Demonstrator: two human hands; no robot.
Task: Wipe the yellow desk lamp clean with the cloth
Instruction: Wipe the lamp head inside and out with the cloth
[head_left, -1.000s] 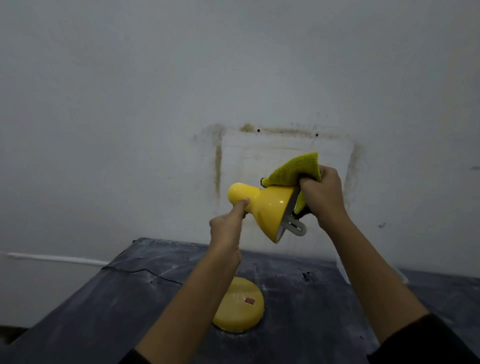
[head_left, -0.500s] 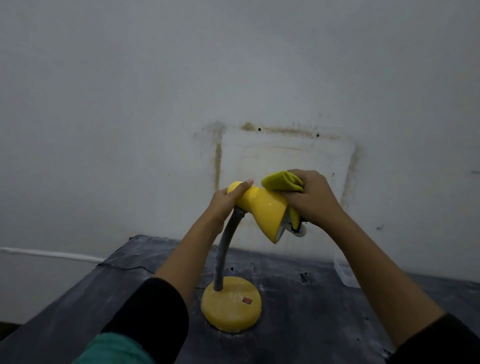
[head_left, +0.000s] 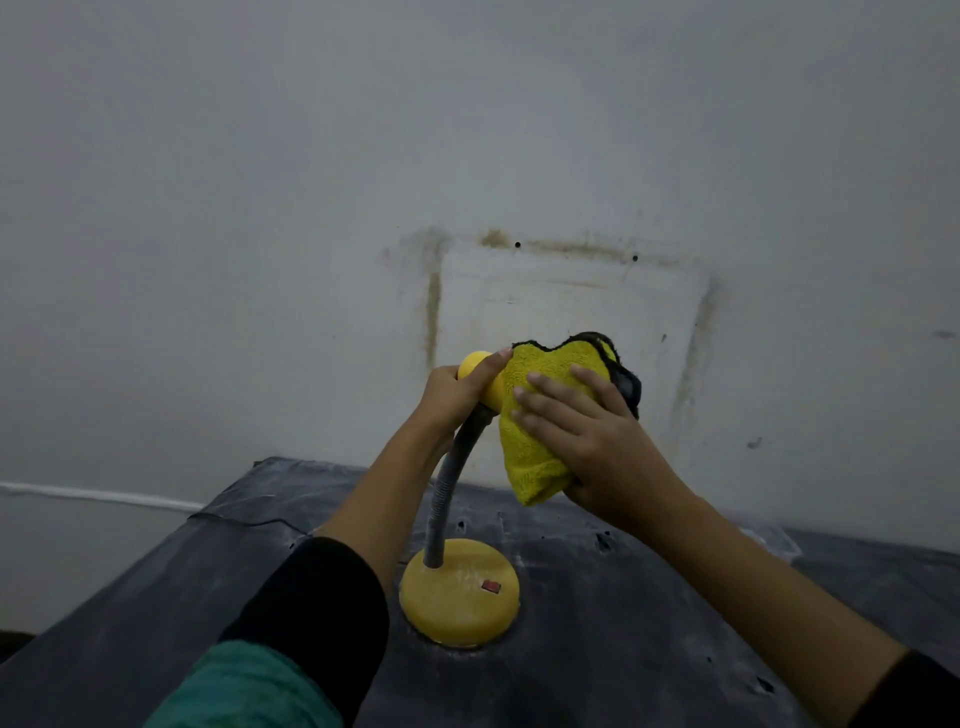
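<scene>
While the yellow desk lamp (head_left: 470, 610) stands on the dark table (head_left: 156, 597), its round base (head_left: 447, 569) sits just below the middle of the view, toward 6 o'clock, with a small red switch (head_left: 491, 587) on its top at the 3 o'clock side. From the base a grey gooseneck (head_left: 445, 488) rises and bends toward 1 o'clock into the lamp head, most of which is hidden under the yellow cloth (head_left: 540, 415); only the rounded yellow rear end (head_left: 474, 362) pokes out at 9 o'clock of the cloth.

The left hand (head_left: 454, 392) is wrapped around that narrow rear part where it meets the gooseneck, fingers curled over the top. The right hand (head_left: 597, 447), at 3 o'clock of the left, lies flat on the cloth with fingers straight and spread, pressing it against the lamp head; its thumb is out of sight. The cloth has a dark edge that shows at its top and at 2 o'clock, and its lower end hangs bunched beneath the palm.

A black sleeve (head_left: 311, 608) covers the left forearm, with teal fabric (head_left: 244, 686) below it at 7 o'clock. Behind the table is a pale wall (head_left: 260, 156) bearing a brown-stained rectangular patch (head_left: 566, 306) at 12 o'clock of the hands, and a white line (head_left: 104, 496) runs along it at 9 o'clock.
</scene>
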